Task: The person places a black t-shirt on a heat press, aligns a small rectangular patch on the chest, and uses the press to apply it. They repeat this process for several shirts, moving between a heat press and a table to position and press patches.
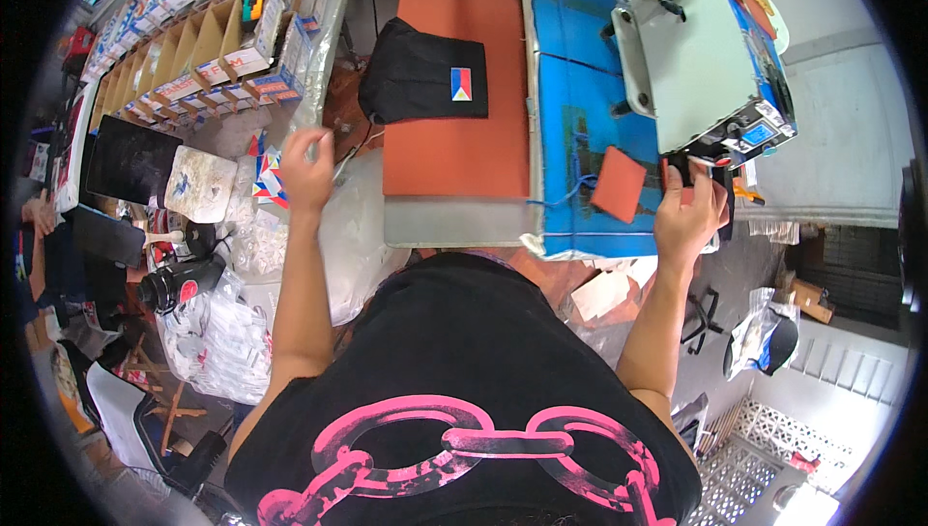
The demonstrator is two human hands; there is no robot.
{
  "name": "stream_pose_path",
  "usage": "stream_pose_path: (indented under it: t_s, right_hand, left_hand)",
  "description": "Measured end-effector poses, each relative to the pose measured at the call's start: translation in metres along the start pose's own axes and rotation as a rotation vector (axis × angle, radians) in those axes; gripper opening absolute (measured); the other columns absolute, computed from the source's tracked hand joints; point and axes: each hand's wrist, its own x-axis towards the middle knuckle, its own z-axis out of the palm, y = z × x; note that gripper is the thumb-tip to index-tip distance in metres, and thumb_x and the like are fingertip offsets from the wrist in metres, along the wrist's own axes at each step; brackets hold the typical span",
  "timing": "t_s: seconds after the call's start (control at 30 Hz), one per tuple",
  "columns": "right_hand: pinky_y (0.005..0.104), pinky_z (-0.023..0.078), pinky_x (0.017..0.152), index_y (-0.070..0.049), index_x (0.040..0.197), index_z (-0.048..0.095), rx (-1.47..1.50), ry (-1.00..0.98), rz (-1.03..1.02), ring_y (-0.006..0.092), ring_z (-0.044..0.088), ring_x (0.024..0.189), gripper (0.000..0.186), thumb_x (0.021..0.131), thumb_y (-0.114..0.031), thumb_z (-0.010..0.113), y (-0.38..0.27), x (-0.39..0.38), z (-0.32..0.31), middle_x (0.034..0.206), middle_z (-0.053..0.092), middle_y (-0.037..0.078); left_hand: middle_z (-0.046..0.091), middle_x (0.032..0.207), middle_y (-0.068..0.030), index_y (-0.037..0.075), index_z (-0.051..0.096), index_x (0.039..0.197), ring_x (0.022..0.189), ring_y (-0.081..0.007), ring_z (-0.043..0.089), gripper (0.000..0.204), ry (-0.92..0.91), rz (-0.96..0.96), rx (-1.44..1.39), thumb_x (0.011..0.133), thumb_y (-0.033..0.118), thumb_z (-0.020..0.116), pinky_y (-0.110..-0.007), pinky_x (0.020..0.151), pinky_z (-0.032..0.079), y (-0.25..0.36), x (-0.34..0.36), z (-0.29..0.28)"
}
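My left hand (307, 166) is raised at the left with its fingers curled closed; a small greyish spot shows between them, too small to name. Beside it lie several flag patches (269, 178) in red, white and blue. My right hand (691, 207) is closed round a black handle-like part (681, 168) below the control box of a pale green press machine (710, 57). In the middle, a folded black cloth garment (416, 76) lies on an orange-red pad (454, 163). One flag patch (461, 84) sits flat on the garment, near its right edge.
A blue-covered table (570, 91) holds a small orange-red square (619, 185). At the left stand cardboard boxes with dividers (193, 52), a stained white board (201, 185), a black bottle (179, 282) and clear plastic bags (217, 347). Another person's hand (41, 212) shows at the far left.
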Motion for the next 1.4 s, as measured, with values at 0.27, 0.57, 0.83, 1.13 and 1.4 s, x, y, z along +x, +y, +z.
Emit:
stream_pose_path:
  t_s: [0.27,0.57,0.83,1.13,1.4]
  right_hand:
    - [0.0581,0.031,0.113,-0.008,0.153,0.024,0.368,0.15,-0.148,0.0508,0.024,0.141,0.128,0.05,-0.028,0.097,-0.072,0.023,-0.016,0.153,0.016,0.03]
    - [0.0609,0.038,0.105,-0.004,0.153,0.03,0.339,0.263,-0.286,0.0502,0.027,0.14,0.123,0.057,-0.051,0.093,-0.083,0.012,-0.041,0.153,0.019,0.031]
    - [0.0586,0.038,0.109,-0.004,0.153,0.029,0.328,0.335,-0.281,0.0467,0.025,0.142,0.12,0.059,-0.04,0.094,-0.09,0.006,-0.037,0.155,0.017,0.027]
    - [0.0588,0.036,0.11,-0.003,0.152,0.028,0.364,0.336,-0.29,0.0477,0.025,0.143,0.113,0.069,-0.056,0.085,-0.102,0.007,-0.029,0.155,0.018,0.029]
    - [0.0537,0.049,0.098,0.001,0.15,0.031,0.197,0.406,-0.341,0.047,0.033,0.14,0.104,0.082,-0.072,0.062,-0.095,0.014,-0.013,0.153,0.02,0.031]
  left_hand:
    - [0.068,0.094,-0.0109,0.0,0.068,0.094,0.089,-0.0268,0.064,0.009,0.473,-0.128,0.437,0.089,0.007,0.068,-0.035,0.083,0.051,-0.008,-0.029,-0.189]
    - [0.062,0.121,-0.0149,0.005,0.064,0.12,0.113,-0.0298,0.059,0.038,0.832,-0.198,0.702,0.085,0.018,0.071,-0.039,0.1,0.045,0.021,0.012,-0.297]
    - [0.058,0.127,-0.0196,0.005,0.059,0.125,0.123,-0.0375,0.052,0.052,0.707,-0.067,0.809,0.077,0.019,0.073,-0.045,0.105,0.041,0.022,0.063,-0.295]
    - [0.052,0.139,-0.016,0.007,0.057,0.131,0.13,-0.0365,0.049,0.05,0.176,-0.524,1.007,0.089,0.034,0.06,-0.053,0.105,0.04,-0.048,0.213,-0.249]
    - [0.035,0.158,-0.0077,0.011,0.044,0.148,0.147,-0.0342,0.025,0.053,0.227,-0.82,1.118,0.097,0.024,0.042,-0.065,0.115,0.019,-0.121,0.265,-0.283]
